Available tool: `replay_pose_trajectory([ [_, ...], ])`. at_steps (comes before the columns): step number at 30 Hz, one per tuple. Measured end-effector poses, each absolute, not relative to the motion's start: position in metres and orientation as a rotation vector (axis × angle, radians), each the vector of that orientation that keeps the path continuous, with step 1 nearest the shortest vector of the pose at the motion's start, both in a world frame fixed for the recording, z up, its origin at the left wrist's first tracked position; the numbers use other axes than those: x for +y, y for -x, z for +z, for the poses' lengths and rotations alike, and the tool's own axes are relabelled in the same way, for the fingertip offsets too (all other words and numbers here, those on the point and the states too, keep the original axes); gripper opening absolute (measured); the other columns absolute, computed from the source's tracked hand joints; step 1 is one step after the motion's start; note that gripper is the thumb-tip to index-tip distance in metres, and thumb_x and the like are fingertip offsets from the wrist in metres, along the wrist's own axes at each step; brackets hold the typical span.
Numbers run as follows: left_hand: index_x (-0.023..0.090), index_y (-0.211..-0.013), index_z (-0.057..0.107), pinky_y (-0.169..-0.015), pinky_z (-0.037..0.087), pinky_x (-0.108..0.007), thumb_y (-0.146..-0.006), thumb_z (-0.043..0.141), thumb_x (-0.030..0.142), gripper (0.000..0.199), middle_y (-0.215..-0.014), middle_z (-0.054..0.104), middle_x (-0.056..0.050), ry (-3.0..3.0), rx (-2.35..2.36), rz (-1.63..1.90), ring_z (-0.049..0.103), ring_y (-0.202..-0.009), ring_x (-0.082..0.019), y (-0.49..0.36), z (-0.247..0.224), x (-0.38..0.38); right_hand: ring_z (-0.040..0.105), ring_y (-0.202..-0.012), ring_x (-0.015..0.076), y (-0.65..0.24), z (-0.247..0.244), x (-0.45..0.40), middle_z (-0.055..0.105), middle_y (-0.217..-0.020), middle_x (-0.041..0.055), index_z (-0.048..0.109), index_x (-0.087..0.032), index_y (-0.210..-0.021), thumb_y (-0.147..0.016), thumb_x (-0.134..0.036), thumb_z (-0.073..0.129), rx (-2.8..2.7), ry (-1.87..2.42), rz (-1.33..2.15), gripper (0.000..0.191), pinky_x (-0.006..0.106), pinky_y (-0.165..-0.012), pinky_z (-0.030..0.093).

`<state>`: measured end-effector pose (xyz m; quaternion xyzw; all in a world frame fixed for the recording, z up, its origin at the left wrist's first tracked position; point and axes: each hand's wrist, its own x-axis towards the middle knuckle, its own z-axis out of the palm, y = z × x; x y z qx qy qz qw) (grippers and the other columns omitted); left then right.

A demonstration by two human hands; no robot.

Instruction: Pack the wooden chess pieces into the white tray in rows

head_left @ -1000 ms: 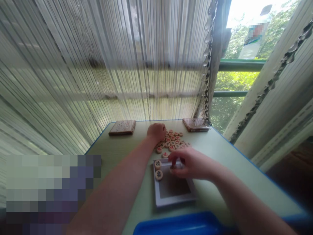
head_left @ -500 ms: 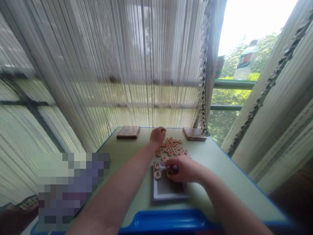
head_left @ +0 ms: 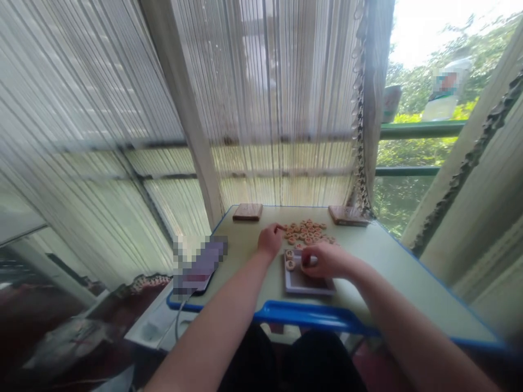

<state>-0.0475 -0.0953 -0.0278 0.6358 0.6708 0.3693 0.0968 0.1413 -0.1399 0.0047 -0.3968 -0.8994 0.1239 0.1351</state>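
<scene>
My right hand (head_left: 329,260) reaches over a shallow white box (head_left: 289,283), its thumb and fingers pinching a round wooden Chinese chess piece (head_left: 303,268) low inside the box. Two more pieces, the upper one (head_left: 290,253) and the lower one (head_left: 290,265), sit along the box's left wall. Just left of a loose pile of pieces (head_left: 306,236), my left hand (head_left: 269,240) is curled closed, knuckles up. Its fingertips are by the pile's edge, and whatever they may hold is hidden. Blur hides most of the characters on the pieces.
Flat brown boxes lie at the back left (head_left: 247,212) and back right (head_left: 347,215) of the blue-edged table (head_left: 412,283). A pixelated device (head_left: 200,267) with a cable lies at the left edge. A blue tray-like ledge (head_left: 310,314) lines the near side. Curtains hang behind.
The view has swung left and down, now taking in my lap. My left hand has come back from the pile's far left toward me. My right hand stays pinching a piece in the box.
</scene>
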Motion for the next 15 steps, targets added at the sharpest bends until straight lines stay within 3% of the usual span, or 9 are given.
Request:
replay_pose_trajectory([
  [6, 0.019, -0.091, 0.064, -0.073, 0.045, -0.023, -0.079, 0.04, 0.019, 0.028, -0.078, 0.068, -0.001, -2.0, 1.882, 0.992, 0.061, -0.079, -0.013, 0.042, -0.026, -0.087, 0.055, -0.065, 0.0149, -0.142, 0.003, -0.138, 0.065, -0.074, 0.0006, 0.068, -0.024, -0.08, -0.061, -0.029, 0.062, -2.658, 1.09, 0.281, 0.02, 0.023, -0.057, 0.037],
  [11, 0.021, -0.089, 0.065, -0.074, 0.045, -0.023, -0.079, 0.041, 0.021, 0.026, -0.081, 0.069, -0.001, -2.103, 1.82, 0.936, 0.061, -0.081, -0.014, 0.042, -0.025, -0.084, 0.055, -0.064, 0.014, -0.141, 0.002, -0.137, 0.065, -0.07, 0.0005, 0.068, -0.023, -0.074, -0.065, -0.03, 0.06, -2.639, 1.138, 0.323, 0.014, 0.023, -0.061, 0.039],
  [15, 0.02, -0.085, 0.066, -0.073, 0.045, -0.023, -0.078, 0.041, 0.021, 0.026, -0.08, 0.069, -0.001, -2.122, 1.772, 0.993, 0.062, -0.079, -0.014, 0.043, -0.029, -0.081, 0.055, -0.076, 0.0166, -0.133, 0.002, -0.14, 0.064, -0.078, 0.0022, 0.067, -0.024, -0.081, -0.066, -0.029, 0.06, -2.631, 1.014, 0.293, 0.018, 0.025, -0.067, 0.04],
])
